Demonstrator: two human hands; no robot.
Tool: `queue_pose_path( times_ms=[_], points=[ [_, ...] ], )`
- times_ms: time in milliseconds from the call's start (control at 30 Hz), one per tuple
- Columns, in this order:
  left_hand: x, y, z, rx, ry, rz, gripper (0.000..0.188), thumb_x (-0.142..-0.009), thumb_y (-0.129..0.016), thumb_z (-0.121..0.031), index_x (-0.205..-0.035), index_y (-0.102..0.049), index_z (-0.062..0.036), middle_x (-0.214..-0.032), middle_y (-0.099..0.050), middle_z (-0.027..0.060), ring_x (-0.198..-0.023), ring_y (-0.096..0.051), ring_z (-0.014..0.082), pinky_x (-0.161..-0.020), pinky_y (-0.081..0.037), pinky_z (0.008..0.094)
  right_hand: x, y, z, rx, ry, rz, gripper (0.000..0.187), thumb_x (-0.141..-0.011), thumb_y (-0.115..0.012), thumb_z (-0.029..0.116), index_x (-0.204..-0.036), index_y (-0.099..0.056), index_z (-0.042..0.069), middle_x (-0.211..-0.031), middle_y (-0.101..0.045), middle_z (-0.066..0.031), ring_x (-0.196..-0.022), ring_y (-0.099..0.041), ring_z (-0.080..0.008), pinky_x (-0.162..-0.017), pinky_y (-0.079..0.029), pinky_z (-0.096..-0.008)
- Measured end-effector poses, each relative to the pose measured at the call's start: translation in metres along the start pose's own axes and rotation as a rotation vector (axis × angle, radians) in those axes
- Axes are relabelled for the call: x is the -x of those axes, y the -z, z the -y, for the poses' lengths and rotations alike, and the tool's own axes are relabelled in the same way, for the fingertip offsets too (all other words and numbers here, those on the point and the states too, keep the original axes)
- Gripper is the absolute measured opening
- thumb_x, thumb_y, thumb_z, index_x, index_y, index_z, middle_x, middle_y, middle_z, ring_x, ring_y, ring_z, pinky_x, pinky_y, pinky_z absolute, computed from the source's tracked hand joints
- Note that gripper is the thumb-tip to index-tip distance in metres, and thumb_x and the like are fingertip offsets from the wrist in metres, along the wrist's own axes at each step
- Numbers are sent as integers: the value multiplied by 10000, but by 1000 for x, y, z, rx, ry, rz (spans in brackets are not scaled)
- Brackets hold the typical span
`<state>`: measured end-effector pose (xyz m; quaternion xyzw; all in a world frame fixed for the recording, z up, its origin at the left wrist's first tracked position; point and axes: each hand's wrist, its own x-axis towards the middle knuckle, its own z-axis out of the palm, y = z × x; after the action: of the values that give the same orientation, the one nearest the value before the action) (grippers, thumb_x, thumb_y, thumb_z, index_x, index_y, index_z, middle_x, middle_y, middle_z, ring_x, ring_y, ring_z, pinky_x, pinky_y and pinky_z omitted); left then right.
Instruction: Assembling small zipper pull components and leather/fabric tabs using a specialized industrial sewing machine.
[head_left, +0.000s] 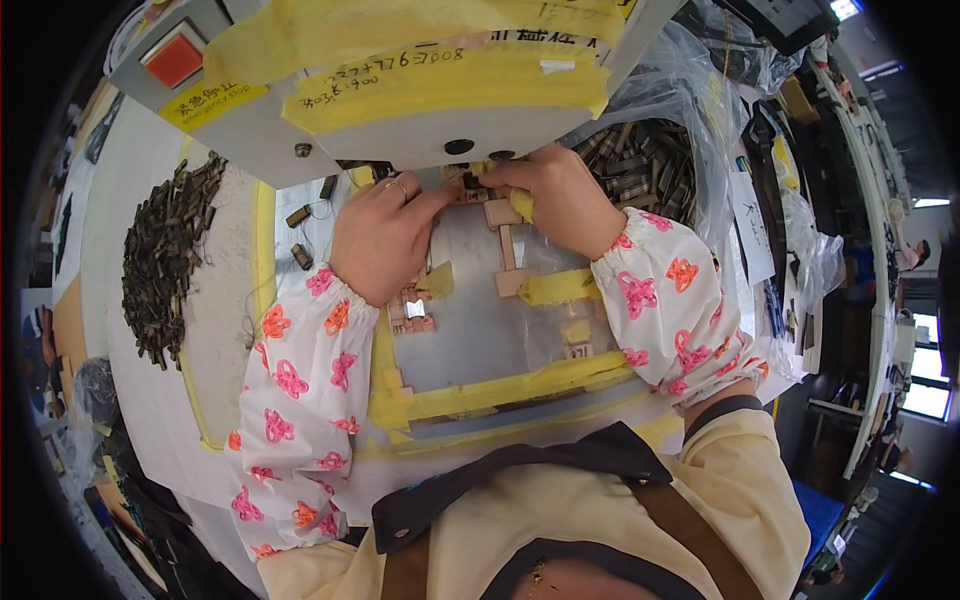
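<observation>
My left hand [380, 235], a ring on one finger, and my right hand [560, 200] meet under the grey machine head [400, 130]. Both pinch a small dark metal part [472, 182] right below the head's underside. The part lies over a shiny metal plate [470, 330] framed with yellow tape and fitted with pinkish guide blocks [503, 240]. White sleeve covers with pink and orange prints wrap both forearms.
A heap of small dark metal parts [165, 260] lies on the white table at left. Another pile [645, 165] sits in a clear plastic bag at right. A few loose parts [300, 235] lie near the plate. An orange button [172, 60] is on the machine.
</observation>
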<state>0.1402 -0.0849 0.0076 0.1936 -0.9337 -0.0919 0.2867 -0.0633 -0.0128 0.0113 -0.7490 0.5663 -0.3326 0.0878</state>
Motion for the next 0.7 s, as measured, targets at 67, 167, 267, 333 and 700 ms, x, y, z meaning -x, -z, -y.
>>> queue_pose_path(
  times_ms=[67, 167, 267, 333, 700],
  points=[
    [-2, -1, 1, 16, -18, -21, 331, -701, -545, 23, -978, -648, -126, -691, -470, 78, -643, -524, 284, -577, -433, 376, -3, -1, -2, 39, 23, 17, 206, -662, -587, 8, -845, -678, 30, -841, -621, -116, -805, -586, -309, -697, -485, -391],
    [-3, -1, 3, 26, -20, -12, 328, -699, -547, 20, -977, -647, -124, -699, -480, 77, -645, -529, 281, -580, -437, 378, -6, -2, 0, 114, 33, 35, 188, -644, -596, 25, -814, -676, 37, -804, -613, -116, -799, -591, -299, -702, -490, -374],
    [-2, -2, 2, -13, 10, 6, 228, -712, -598, -48, -909, -665, -142, -712, -517, 50, -690, -571, 250, -598, -461, 362, -9, -3, 7, 291, 98, 79, 144, -642, -603, 39, -770, -668, 46, -754, -596, -117, -792, -595, -292, -698, -495, -363],
    [-1, -2, 1, -16, 8, 8, 231, -713, -596, -58, -917, -664, -144, -713, -518, 48, -688, -572, 246, -599, -462, 361, -11, 0, 12, 310, 102, 106, 125, -642, -606, 46, -755, -661, 47, -740, -590, -117, -789, -596, -291, -695, -496, -362],
    [-12, 4, -3, -241, -82, 193, 427, -672, -566, -29, -1061, -621, -195, -665, -471, 49, -592, -540, 237, -538, -451, 351, -5, 3, -6, 38, 30, 102, 212, -658, -598, 37, -854, -676, 63, -846, -624, -106, -809, -591, -310, -699, -492, -378]
  ],
)
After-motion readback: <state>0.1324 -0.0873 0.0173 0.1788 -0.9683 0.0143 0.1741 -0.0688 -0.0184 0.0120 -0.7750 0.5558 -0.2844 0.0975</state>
